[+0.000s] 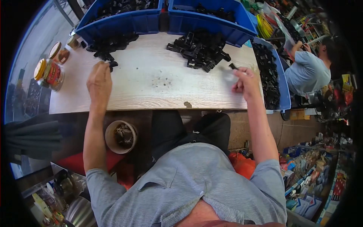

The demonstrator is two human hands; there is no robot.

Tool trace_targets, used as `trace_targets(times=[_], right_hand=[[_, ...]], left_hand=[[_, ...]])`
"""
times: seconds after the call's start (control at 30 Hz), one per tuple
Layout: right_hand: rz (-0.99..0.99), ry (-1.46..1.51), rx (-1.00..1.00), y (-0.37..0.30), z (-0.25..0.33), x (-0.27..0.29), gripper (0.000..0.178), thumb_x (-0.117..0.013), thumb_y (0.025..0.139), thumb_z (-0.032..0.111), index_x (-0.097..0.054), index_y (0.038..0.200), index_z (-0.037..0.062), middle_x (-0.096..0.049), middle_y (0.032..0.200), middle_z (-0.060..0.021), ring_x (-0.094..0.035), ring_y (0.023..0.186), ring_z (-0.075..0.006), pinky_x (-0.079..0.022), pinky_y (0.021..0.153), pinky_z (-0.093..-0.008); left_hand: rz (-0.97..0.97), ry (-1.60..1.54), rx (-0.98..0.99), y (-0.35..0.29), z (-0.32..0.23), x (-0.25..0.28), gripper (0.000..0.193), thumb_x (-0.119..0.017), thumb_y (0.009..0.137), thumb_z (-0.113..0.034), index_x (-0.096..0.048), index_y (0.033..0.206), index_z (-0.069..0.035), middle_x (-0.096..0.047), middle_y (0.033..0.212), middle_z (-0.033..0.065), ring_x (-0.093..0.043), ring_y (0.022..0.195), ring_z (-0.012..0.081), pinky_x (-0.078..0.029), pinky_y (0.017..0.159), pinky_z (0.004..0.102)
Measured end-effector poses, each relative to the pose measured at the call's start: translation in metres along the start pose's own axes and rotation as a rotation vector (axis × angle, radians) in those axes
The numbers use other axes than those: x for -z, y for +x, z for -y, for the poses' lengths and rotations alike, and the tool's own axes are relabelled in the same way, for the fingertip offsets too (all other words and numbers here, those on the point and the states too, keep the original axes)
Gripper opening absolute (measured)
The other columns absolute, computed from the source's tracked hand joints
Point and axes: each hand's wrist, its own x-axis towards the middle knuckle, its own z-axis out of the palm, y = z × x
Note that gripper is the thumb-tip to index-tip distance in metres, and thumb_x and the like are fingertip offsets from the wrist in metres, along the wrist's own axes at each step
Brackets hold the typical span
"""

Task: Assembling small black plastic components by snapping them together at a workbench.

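On the bench [151, 87], the left hand [99, 81] lies knuckles up near the left end, its fingers curled down onto a small black part [112, 65] at the near tip of the left pile [109, 44]; the part shows just past the fingertips, pinched or only touched, I cannot tell which. The right hand [245, 81] is raised a little over the right end, fingers closed round another black part [233, 66] that sticks out up and to the left of the thumb.

Between the two hands, toward the far edge, sits the bigger heap [200, 49] of the same black parts (nearer the right hand than the left, and clear of both). The wood between the hands is bare apart from some dark specks.

Two blue bins [128, 19] [227, 28] line the far edge, both holding more black parts, and a third blue tray [283, 90] of them runs along the right end, just beside the right hand. Two jars [49, 73] [58, 53] stand at the left end. Below the bench edge, by the left forearm, is a round tub [121, 136]. Beyond the tray another person [308, 70] in a pale shirt sits bent over.
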Motion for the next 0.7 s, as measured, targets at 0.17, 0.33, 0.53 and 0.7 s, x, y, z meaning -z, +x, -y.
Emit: trace_targets(times=[0.17, 0.33, 0.53, 0.7], right_hand=[[-0.277, 0.145, 0.081, 0.040, 0.010, 0.038, 0.030, -0.079, 0.084, 0.018, -0.064, 0.107, 0.0044, -0.049, 0.056, -0.0026, -0.058, 0.050, -0.0196, -0.058, 0.052, -0.0380], [-0.230, -0.041, 0.061, 0.039, 0.018, 0.023, 0.054, -0.078, 0.082, 0.016, -0.061, 0.131, 0.0033, -0.051, 0.057, -0.0024, -0.059, 0.050, -0.0180, -0.057, 0.051, -0.0343], [-0.047, -0.245, -0.019, 0.041, 0.021, -0.016, 0.051, -0.080, 0.080, 0.018, -0.063, 0.127, 0.0081, -0.046, 0.055, 0.0017, -0.052, 0.044, -0.0138, -0.051, 0.045, -0.0309], [-0.036, -0.376, 0.031, 0.048, 0.018, -0.028, 0.037, -0.078, 0.083, 0.020, -0.068, 0.117, 0.0084, -0.053, 0.067, -0.0033, -0.051, 0.044, -0.0155, -0.045, 0.037, -0.0312]], left_hand=[[0.041, -0.076, -0.122, -0.015, -0.031, -0.024, 0.018, -0.063, 0.090, -0.003, -0.071, 0.106, -0.002, -0.071, 0.112, 0.0168, -0.070, 0.098, 0.0360, -0.056, 0.086, 0.0399], [0.218, -0.078, -0.095, -0.012, -0.069, -0.028, 0.029, -0.056, 0.090, -0.002, -0.067, 0.117, -0.003, -0.070, 0.113, 0.0178, -0.067, 0.102, 0.0353, -0.054, 0.090, 0.0418], [0.265, -0.285, -0.024, -0.010, -0.067, -0.017, 0.043, -0.054, 0.087, 0.003, -0.065, 0.128, -0.008, -0.064, 0.127, 0.0208, -0.065, 0.107, 0.0376, -0.053, 0.094, 0.0423], [0.276, -0.145, -0.282, 0.007, -0.077, -0.021, 0.051, -0.055, 0.083, 0.007, -0.065, 0.129, -0.012, -0.056, 0.142, 0.0186, -0.060, 0.118, 0.0363, -0.052, 0.097, 0.0415]])
